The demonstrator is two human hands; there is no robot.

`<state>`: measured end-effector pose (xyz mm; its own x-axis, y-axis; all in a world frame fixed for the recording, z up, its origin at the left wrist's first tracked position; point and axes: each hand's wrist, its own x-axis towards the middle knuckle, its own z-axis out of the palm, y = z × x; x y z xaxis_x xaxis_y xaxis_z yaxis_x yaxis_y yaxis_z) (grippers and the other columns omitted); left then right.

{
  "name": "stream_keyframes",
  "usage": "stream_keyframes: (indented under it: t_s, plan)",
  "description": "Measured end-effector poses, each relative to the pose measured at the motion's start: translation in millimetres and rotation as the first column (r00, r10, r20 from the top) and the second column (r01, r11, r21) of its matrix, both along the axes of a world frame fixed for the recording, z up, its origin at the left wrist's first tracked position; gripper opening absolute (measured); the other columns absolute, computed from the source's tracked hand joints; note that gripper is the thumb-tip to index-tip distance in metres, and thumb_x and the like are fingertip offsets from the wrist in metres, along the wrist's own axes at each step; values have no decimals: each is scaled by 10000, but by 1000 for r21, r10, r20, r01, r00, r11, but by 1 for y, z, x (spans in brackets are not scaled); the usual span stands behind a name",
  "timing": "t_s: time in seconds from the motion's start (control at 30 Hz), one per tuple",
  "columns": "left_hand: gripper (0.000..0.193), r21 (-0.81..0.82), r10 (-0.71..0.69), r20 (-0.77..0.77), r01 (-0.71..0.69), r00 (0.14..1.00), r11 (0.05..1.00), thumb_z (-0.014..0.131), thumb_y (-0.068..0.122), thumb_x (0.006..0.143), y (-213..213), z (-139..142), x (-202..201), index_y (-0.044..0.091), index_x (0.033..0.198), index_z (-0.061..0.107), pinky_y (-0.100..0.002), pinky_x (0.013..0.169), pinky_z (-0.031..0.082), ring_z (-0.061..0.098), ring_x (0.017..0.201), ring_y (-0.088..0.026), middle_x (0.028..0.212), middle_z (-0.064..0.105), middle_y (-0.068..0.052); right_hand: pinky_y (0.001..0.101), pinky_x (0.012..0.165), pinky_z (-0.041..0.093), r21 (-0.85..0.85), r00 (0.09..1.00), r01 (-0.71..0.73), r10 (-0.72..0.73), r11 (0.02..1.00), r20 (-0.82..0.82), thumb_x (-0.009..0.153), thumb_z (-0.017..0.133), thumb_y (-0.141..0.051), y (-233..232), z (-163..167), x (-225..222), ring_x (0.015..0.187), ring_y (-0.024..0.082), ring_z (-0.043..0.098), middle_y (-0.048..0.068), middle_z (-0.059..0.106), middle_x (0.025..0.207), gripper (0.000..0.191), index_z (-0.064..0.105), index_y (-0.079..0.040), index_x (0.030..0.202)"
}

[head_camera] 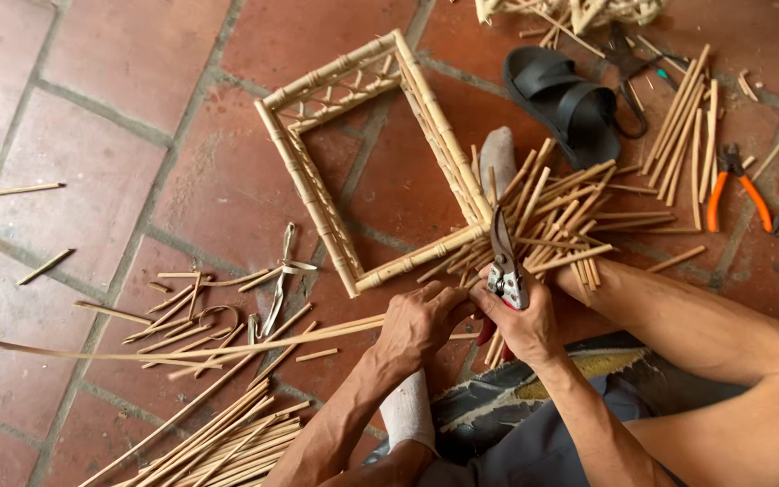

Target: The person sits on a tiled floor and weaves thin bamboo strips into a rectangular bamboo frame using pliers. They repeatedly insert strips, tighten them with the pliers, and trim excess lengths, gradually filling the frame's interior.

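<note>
My right hand [523, 320] grips a pair of pruning shears [503, 261], blades pointing up toward a corner of a square bamboo frame [317, 194]. My left hand [416, 323] is closed beside it, fingers touching the shears' handle area and pinching the end of a long thin bamboo strip [182, 352] that runs left across the floor. A pile of short cut bamboo sticks [556, 225] lies just beyond the shears.
The floor is red tile [92, 162]. A black sandal [570, 99], orange-handled pliers [737, 189] and more sticks [682, 126] lie at the upper right. Loose strips and offcuts [200, 307] lie at left, a bundle of strips [227, 442] at bottom. A grey-socked foot [498, 153] rests by the frame.
</note>
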<state>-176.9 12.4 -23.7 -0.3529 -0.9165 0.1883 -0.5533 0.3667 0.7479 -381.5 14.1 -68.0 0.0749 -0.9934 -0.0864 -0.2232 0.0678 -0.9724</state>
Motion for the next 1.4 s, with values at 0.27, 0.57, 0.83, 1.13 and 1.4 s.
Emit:
stream_keyframes:
  t_s: [0.27,0.57,0.83,1.13,1.4]
  plan:
    - [211,497,254,-36,-203,966,843,687,252,1012,-12,19,50,99,1127,776,-247,573,584,720,723,-111,966,760,-74,317,576,625,10,999,-35,35,999,7,947,722,-247,-32,20,26,649,148,682,46,722,801,175,690,-75,963]
    - [229,-19,168,397,-175,902,984,644,268,982,-5,8,143,241,1166,779,-330,435,482,620,558,-158,789,711,-23,317,524,519,14,984,-66,67,998,-168,950,739,-147,-116,20,-13,617,152,563,42,590,779,193,629,-20,1046]
    - [225,32,164,308,-182,937,983,645,263,981,-10,-11,148,210,1165,762,-331,476,518,649,577,-165,864,730,-16,320,559,524,86,947,-128,148,988,-286,899,779,-144,-130,12,-6,667,158,560,16,563,825,256,645,-48,1095]
    - [245,10,140,207,-146,968,989,652,245,960,-6,-7,158,166,1171,751,-327,489,548,708,664,-184,963,763,-29,403,646,562,269,935,-76,163,960,-316,873,815,-139,-131,18,4,700,225,601,58,572,816,268,648,-16,1043]
    - [120,-28,211,223,-210,952,977,729,249,920,-4,-7,167,145,981,734,-331,537,538,706,687,-170,884,757,10,394,710,600,209,937,-118,178,971,-300,858,780,-103,-126,26,21,795,210,665,45,654,894,283,633,-8,1081]
